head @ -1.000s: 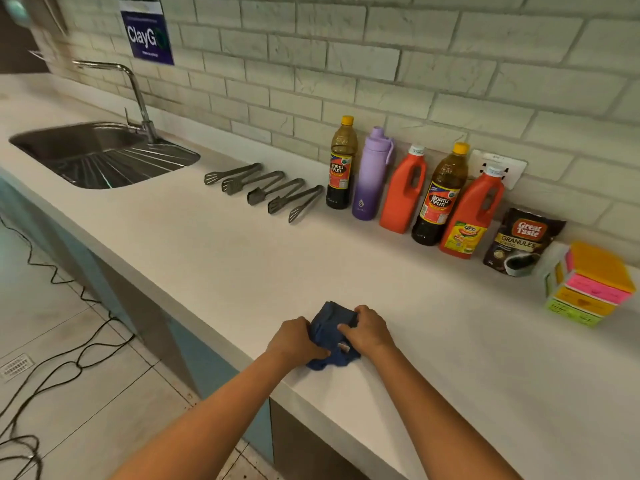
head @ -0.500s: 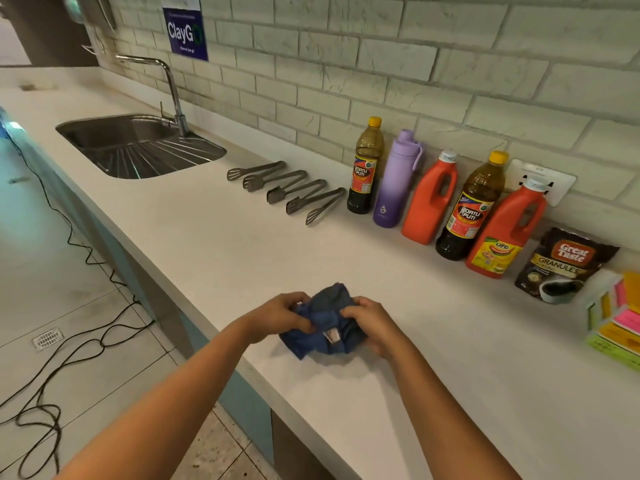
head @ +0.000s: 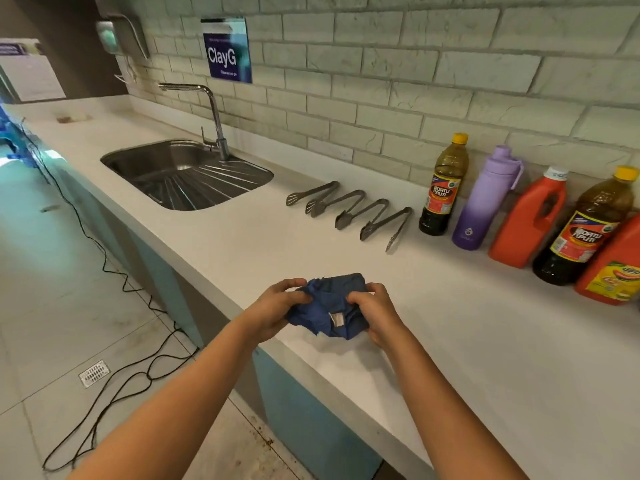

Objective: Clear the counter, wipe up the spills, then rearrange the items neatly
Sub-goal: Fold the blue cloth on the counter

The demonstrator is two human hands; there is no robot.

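A crumpled blue cloth (head: 329, 306) with a small white tag sits bunched between both hands near the front edge of the white counter (head: 485, 341). My left hand (head: 273, 310) grips its left side and my right hand (head: 375, 311) grips its right side. Along the brick wall stand a dark vinegar bottle (head: 441, 188), a purple water bottle (head: 485, 202), a red jug (head: 530, 220), a second dark bottle (head: 585, 230) and another red jug (head: 613, 268) cut off at the right edge. Several metal tongs (head: 349, 209) lie in a row left of them.
A steel sink (head: 183, 174) with a tall faucet (head: 211, 112) is set into the counter at the left. A small brownish stain (head: 69, 118) marks the far left counter. Black cables (head: 114, 375) trail over the tiled floor near a floor drain (head: 93, 373).
The view has swung left, so the coffee pouch and coloured sponges at the right have dropped out of sight. Both hands have lifted and bunched the cloth a little more.
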